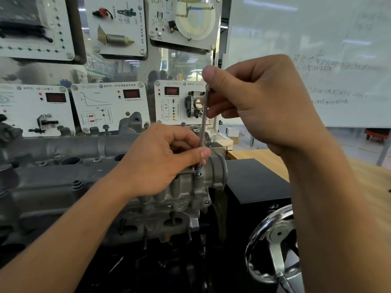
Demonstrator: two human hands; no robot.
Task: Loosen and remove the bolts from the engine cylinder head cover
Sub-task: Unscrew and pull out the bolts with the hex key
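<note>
A grey cast cylinder head cover (63,182) lies across the left and middle of the head view. A long thin metal key (203,123) stands upright with its lower tip in a bolt (198,173) at the cover's right end. My right hand (260,106) pinches the top of the key between thumb and fingers. My left hand (160,159) rests on the cover and pinches the key's lower shaft just above the bolt. Another bolt (106,127) stands along the cover's far edge.
Training panels with sensors and red displays (110,104) stand upright right behind the engine. A chrome handwheel (273,244) sits at the lower right. A black mat (251,178) and wooden bench (370,182) lie to the right, a whiteboard (317,60) behind.
</note>
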